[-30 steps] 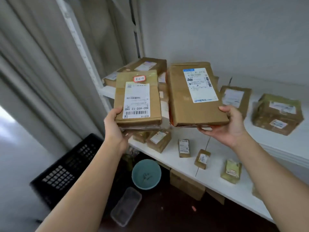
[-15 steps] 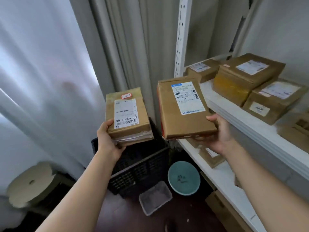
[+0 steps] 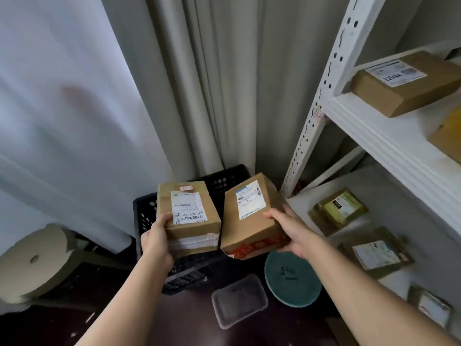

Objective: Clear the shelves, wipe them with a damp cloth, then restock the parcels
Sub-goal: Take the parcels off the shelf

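Head view is showing both hands, left (image 3: 156,239) and right (image 3: 290,236), each gripping a parcel, swinging from shelf (image 3: 389,136) toward crate (image 3: 147,216), clearing underway.

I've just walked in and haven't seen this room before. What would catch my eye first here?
Two brown parcels held up mid-frame: the left hand grips a stack of parcels, the right hand a single parcel edged with red tape. Right behind them sits a black crate on the floor, and at right a white shelf unit carries more parcels.
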`<state>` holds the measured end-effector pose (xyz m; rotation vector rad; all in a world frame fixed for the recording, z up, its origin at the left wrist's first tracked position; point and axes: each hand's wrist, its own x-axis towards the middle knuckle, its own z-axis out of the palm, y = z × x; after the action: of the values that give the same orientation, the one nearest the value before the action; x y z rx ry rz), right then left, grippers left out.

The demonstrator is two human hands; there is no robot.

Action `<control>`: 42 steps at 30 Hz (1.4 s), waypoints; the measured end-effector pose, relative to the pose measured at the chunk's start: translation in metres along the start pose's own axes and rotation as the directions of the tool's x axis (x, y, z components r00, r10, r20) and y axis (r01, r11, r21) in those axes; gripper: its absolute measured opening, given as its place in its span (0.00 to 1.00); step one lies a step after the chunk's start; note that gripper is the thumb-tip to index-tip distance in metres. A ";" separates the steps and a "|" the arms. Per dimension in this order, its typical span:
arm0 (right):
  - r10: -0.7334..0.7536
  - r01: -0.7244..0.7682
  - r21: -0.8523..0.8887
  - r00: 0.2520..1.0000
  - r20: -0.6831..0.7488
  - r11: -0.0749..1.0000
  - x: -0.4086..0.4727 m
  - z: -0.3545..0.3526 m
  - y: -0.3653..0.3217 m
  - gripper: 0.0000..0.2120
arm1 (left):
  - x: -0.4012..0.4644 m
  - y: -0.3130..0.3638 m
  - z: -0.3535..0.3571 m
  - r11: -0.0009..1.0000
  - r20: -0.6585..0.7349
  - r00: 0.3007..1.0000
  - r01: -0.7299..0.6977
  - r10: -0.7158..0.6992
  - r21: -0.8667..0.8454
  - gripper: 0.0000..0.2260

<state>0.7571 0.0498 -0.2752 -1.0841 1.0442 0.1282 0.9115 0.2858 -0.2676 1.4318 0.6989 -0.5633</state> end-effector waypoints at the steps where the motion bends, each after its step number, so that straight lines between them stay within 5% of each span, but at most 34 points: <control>1: 0.008 -0.009 -0.010 1.000 -0.009 1.000 0.011 0.002 0.004 0.26 | 0.011 -0.005 0.002 1.000 -0.015 1.000 -0.003 0.004 0.019 0.37; 10: 0.052 -0.050 0.040 0.998 -0.035 0.998 0.088 0.026 0.026 0.27 | 0.092 -0.034 0.002 0.987 -0.140 0.989 -0.016 0.039 0.162 0.36; 13: 0.064 -0.052 0.102 0.991 -0.121 0.993 0.097 0.033 0.034 0.35 | 0.100 -0.034 0.001 0.964 -0.242 0.964 -0.048 0.113 0.261 0.28; 16: 0.085 -0.077 0.047 0.974 -0.212 0.996 0.083 0.035 0.036 0.31 | 0.091 -0.030 0.005 0.967 -0.287 0.955 -0.001 0.076 0.255 0.19; 24: -0.207 0.201 -0.050 0.931 -0.300 0.978 -0.019 0.004 -0.036 0.28 | -0.013 0.013 0.092 0.907 0.028 0.982 -0.185 0.188 0.378 0.14; 31: -0.448 0.476 -0.122 0.668 -0.594 0.871 -0.173 -0.092 -0.087 0.19 | -0.199 0.015 0.198 0.835 0.459 0.846 -0.445 0.273 0.324 0.13; 42: -0.326 0.610 -0.084 0.297 -0.898 0.788 -0.368 -0.259 0.000 0.16 | -0.442 -0.096 0.254 0.755 0.812 0.535 -0.626 0.233 0.196 0.11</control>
<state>0.3924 -0.0095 -0.0175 -1.1518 1.5375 -1.2218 0.5634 -0.0009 -0.0113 1.5554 -0.5391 -0.8691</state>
